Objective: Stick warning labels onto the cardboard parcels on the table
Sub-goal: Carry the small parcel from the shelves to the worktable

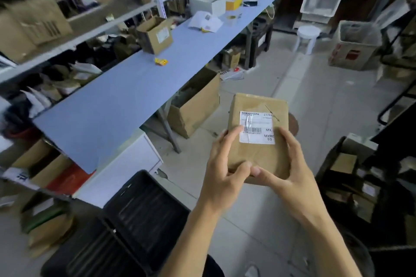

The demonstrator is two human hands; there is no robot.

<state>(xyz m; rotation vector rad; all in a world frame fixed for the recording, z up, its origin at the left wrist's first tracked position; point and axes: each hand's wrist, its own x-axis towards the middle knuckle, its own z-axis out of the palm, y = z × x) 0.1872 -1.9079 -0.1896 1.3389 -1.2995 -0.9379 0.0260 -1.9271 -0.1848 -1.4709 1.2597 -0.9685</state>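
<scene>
Right now I hold a brown cardboard parcel [258, 155] in both hands above the floor, off to the right of the blue table [126, 96]; my left hand [221, 164] and right hand [290, 164] grip its near edge, fingers [233, 134] of the left touching its white shipping label [257, 127].

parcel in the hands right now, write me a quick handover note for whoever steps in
Left hand: grip on the near-left edge of the cardboard parcel, forefinger on its white shipping label.
Right hand: grip on the near-right edge of the same parcel.
The parcel is held in the air over the floor, right of the blue table.
On the table: another parcel farther back, and small yellow labels lying loose near it.
Done: no warning label shows on the held parcel's upper face.
Left: bring the parcel to the table, stick a yellow label on it, then do the other.
</scene>
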